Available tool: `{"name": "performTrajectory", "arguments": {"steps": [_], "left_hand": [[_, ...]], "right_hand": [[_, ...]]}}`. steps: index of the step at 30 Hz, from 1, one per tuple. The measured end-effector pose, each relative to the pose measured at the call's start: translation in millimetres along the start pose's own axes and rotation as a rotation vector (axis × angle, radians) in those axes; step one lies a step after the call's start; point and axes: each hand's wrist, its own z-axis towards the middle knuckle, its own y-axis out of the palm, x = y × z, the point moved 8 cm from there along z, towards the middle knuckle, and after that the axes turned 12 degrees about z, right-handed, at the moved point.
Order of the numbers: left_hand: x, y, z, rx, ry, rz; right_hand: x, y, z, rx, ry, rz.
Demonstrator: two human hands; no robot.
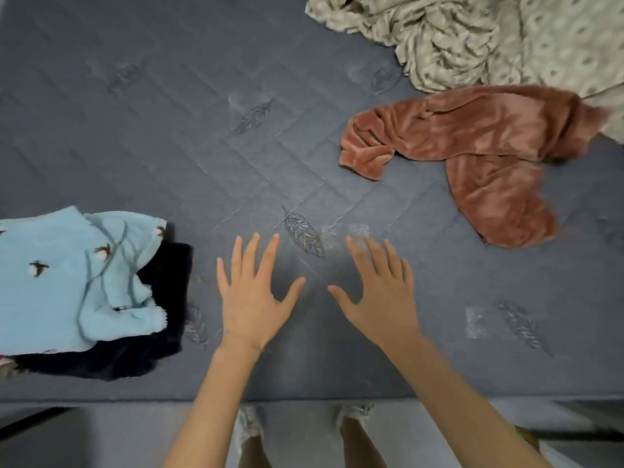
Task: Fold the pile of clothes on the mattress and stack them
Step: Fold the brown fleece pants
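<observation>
Left fingers (255, 255): straight and spread, thumb out to the side, holding nothing.
Left hand (251, 300): palm down over the mattress; contact with the surface cannot be told.
Right fingers (373, 256): straight and spread, slightly blurred, holding nothing.
Right hand (378, 298): palm down, just beside the left hand, thumbs pointing toward each other.
Mattress (169, 136): grey-blue quilted cover with leaf patterns, bare beneath both hands.
Folded stack (87, 292): at the left edge, near the left hand but apart from it.
Light blue garment (67, 278): fluffy, small bird print, on top of the stack.
Dark garment (162, 319): under the blue one, showing at its right and near edges.
Rust-pink garment (472, 153): unfolded and crumpled, far right, well apart from both hands.
Patterned sheet (489, 38): bunched in the far right corner, touching the pink garment's far end.
</observation>
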Motion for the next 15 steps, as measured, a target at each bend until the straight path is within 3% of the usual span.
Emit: {"name": "performTrajectory", "arguments": {"steps": [5, 15], "left_hand": [[74.2, 8.4, 15.1, 0.005, 0.040, -0.028], [152.9, 70.6, 85.0, -0.086, 0.138, -0.025]], "right_hand": [[69.2, -40.4, 1.7, 0.045, 0.060, 0.011], [180.0, -57.5, 47.3, 0.089, 0.244, 0.096]]}}
